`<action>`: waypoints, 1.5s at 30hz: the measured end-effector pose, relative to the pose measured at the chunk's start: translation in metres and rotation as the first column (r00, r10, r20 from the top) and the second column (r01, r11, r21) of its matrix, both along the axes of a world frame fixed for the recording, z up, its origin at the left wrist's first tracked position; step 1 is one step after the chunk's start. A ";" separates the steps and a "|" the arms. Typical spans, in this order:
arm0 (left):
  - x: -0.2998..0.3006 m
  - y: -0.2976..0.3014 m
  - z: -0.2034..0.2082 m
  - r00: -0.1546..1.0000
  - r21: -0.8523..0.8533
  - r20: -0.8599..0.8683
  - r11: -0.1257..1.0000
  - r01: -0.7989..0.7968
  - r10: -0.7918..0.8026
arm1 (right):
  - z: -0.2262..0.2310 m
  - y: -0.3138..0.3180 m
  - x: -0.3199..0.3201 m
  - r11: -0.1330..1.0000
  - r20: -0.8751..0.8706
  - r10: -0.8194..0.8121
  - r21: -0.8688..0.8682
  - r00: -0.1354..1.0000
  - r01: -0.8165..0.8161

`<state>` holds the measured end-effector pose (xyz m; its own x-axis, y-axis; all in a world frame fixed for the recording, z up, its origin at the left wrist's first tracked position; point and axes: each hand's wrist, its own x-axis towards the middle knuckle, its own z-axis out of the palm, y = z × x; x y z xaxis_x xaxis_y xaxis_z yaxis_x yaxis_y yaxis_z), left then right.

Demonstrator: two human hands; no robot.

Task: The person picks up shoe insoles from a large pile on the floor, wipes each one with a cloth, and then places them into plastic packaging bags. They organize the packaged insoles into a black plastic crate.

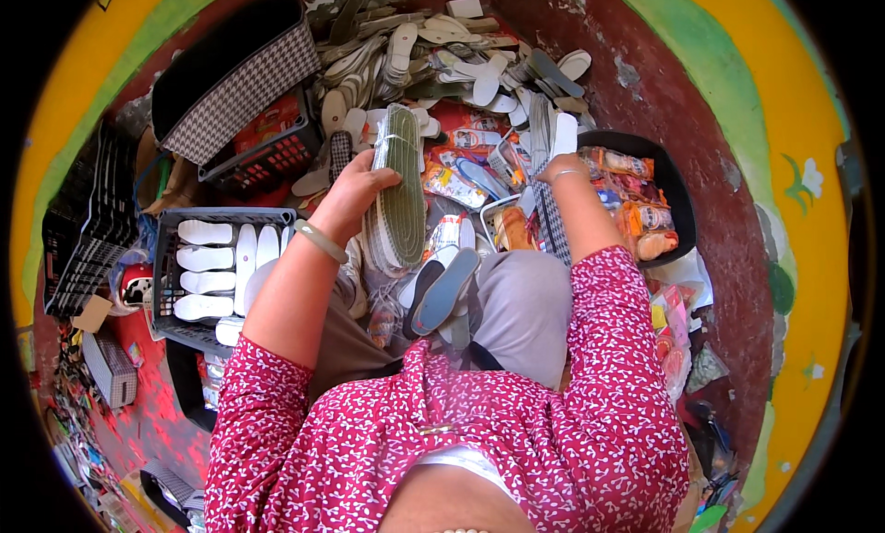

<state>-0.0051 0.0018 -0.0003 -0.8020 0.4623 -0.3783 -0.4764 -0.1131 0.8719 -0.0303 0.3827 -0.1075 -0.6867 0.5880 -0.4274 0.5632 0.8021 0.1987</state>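
Note:
My left hand (347, 192) grips a thick bundle of insoles (404, 187) by its left side, the thumb lying over the green top insole. The bundle stands nearly upright over my lap, with pale layers showing along its edge. My right hand (566, 170) is closed on a stack of grey insoles (540, 135), a white insole (564, 132) beside them. A narrow houndstooth-patterned piece (550, 218) runs below that hand; whether I hold it too cannot be made out. Blue-grey insoles (444, 291) lie between my knees.
A large heap of loose insoles (406, 49) lies against the far wall. At the left stand a black crate of white insoles (171, 256) and a houndstooth-sided bin (241, 100) above another crate (253, 169). A black bin (680, 192) of orange packets stands at the right.

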 end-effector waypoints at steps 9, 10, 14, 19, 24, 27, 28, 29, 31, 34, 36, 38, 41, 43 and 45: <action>0.003 -0.007 -0.004 0.988 0.349 -0.030 0.925 0.152 -0.151 | 0.158 -0.074 0.057 0.752 -0.637 0.228 -0.365 0.736 -0.549; 0.006 -0.006 0.004 0.989 0.376 -0.038 0.915 0.148 -0.145 | 0.166 -0.095 0.064 0.646 -0.713 0.116 -0.474 0.691 -0.598; 0.005 -0.012 0.007 0.990 0.404 -0.091 0.905 0.135 -0.107 | 0.189 -0.182 0.080 0.530 -0.924 0.075 -0.281 0.375 -0.800; 0.009 -0.021 0.006 0.987 0.314 -0.135 0.941 0.122 -0.083 | 0.148 -0.217 0.068 0.693 -0.875 0.370 0.035 0.313 -0.720; 0.006 -0.023 -0.004 0.951 0.103 -0.234 0.968 0.229 -0.200 | 0.125 -0.217 0.064 0.729 -0.838 0.420 0.083 0.348 -0.680; 0.004 -0.021 -0.009 0.933 0.073 -0.221 0.949 0.307 -0.285 | 0.122 -0.204 0.056 0.747 -0.836 0.397 0.056 0.378 -0.663; 0.003 -0.020 -0.008 0.925 0.085 -0.206 0.936 0.341 -0.318 | 0.121 -0.202 0.054 0.754 -0.839 0.385 0.045 0.385 -0.655; 0.002 -0.019 -0.005 0.922 0.096 -0.197 0.929 0.358 -0.334 | 0.120 -0.201 0.054 0.756 -0.844 0.388 0.063 0.369 -0.651; 0.000 -0.020 0.002 0.914 0.114 -0.183 0.915 0.387 -0.363 | 0.120 -0.200 0.053 0.757 -0.858 0.395 0.101 0.329 -0.645; -0.001 -0.017 -0.009 0.908 -0.019 -0.313 0.958 0.286 -0.277 | 0.115 -0.200 0.051 0.762 -0.911 0.305 0.059 0.276 -0.645; 0.000 -0.015 -0.018 0.833 -0.280 -0.486 0.950 0.138 -0.264 | 0.120 -0.200 0.052 0.696 -0.929 0.175 -0.119 0.328 -0.708; 0.001 -0.014 -0.028 0.654 -0.587 -0.657 0.798 -0.133 -0.375 | 0.125 -0.203 0.054 0.631 -0.932 0.146 -0.170 0.331 -0.757; 0.003 -0.009 -0.032 0.639 -0.649 -0.654 0.733 -0.202 -0.404 | 0.122 -0.216 0.060 0.608 -0.932 0.225 -0.095 0.286 -0.788; 0.008 -0.007 -0.031 0.516 -0.650 -0.723 0.706 -0.281 -0.459 | 0.120 -0.223 0.062 0.644 -0.916 0.261 -0.071 0.306 -0.762; 0.012 -0.007 -0.027 0.460 -0.688 -0.709 0.668 -0.283 -0.534 | 0.114 -0.227 0.060 0.664 -0.886 0.331 -0.026 0.325 -0.747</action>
<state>0.0072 -0.0049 -0.0274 -0.8183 0.5419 0.1917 0.5465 0.6300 0.5517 0.0294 0.1560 0.0068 -0.9105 -0.1236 0.3947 -0.3011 0.8524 -0.4275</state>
